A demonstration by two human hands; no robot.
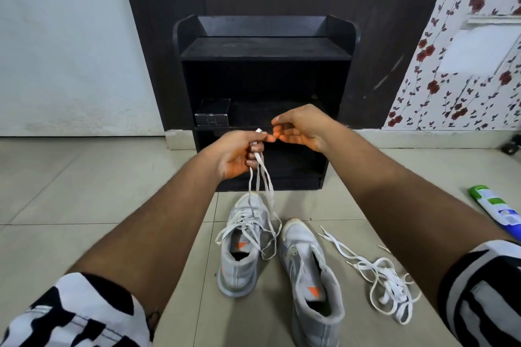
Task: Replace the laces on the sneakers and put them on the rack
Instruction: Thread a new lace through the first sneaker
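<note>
Tiled floor (112, 205) holds loose laces (380, 276) beside sneakers (307, 270), spray can (496, 207) rightward.

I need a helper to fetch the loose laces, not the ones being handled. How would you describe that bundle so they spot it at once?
Start at the black shoe rack against the wall; two grey sneakers sit on the tiled floor before it. Just right of the right sneaker lies a tangled heap of white laces. Unlike the lace gripped by the left hand, it lies flat, touched by nothing.

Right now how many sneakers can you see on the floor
2. The left sneaker stands on the tiles before the black rack, a lace still in it. The right sneaker stands beside it, nearer the loose laces. None seems hidden.
</note>
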